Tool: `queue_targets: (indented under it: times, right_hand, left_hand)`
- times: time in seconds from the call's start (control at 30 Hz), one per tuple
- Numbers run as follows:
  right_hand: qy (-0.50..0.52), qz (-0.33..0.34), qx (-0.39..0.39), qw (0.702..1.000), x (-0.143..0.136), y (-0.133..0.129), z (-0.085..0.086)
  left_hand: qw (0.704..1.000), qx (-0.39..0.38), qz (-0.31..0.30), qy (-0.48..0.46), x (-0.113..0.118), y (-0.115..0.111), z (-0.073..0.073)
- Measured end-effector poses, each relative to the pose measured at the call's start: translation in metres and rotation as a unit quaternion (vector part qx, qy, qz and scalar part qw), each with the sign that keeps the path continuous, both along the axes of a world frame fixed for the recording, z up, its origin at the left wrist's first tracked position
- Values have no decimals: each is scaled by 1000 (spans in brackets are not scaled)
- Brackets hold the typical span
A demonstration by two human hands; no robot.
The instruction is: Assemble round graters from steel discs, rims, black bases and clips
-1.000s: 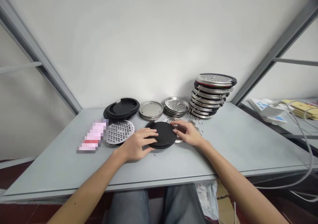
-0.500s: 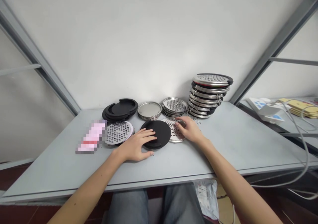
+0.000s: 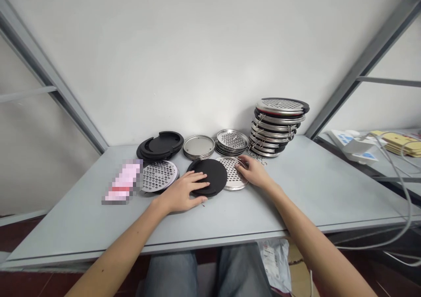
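Currently, head cam, w/ the black disc as clock centre: the L hand is reaching onto it from approx 8–9 o'clock, fingers spreading open & flat, not gripping. At 3 o'clock a perforated metal disc is lying just beside, the black disc covering a bit of its L edge in view. The R hand is curling thumb & fingers at that metal disc's 1–2 o'clock rim; can't tell if they're actually pinching. Small metal rings are lying past the R fingers, approx 2 o'clock; a perf. plate stack is sitting at 9.

For good handling, the L fingers should prob. be pressing lightly & evenly, so the black disc isn't skidding. The R fingertips should be working the rim only, avoiding the holes, as punched edges may be sharp, & not knocking the rings.
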State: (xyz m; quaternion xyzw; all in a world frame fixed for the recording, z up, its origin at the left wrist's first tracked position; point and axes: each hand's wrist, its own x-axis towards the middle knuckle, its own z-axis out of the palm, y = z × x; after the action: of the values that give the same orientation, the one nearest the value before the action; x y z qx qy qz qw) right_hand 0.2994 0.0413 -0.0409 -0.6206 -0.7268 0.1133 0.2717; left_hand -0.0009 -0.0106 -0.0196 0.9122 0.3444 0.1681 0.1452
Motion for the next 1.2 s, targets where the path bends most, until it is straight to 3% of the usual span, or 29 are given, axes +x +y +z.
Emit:
queue_targets:
  times: [0.2, 0.5, 0.87, 1.03, 1.2]
  right_hand:
    - [136, -11, -23, 990, 1, 3, -3]
    - [288, -20, 65, 955, 8, 8, -9]
    - [378, -88, 131, 912, 17, 3, 12]
    - [393, -65, 162, 903, 13, 2, 12]
    - [389, -19, 111, 914, 1, 0, 8]
  left_hand:
    - [1000, 0, -3, -20, 0, -1, 0]
    - [999, 1, -7, -37, -1, -1, 1]
    - [1000, -3, -9, -10, -1, -2, 2]
    - [1000, 3, -11, -18, 0, -2, 1]
    - [1000, 9, -1, -30, 3, 0, -2]
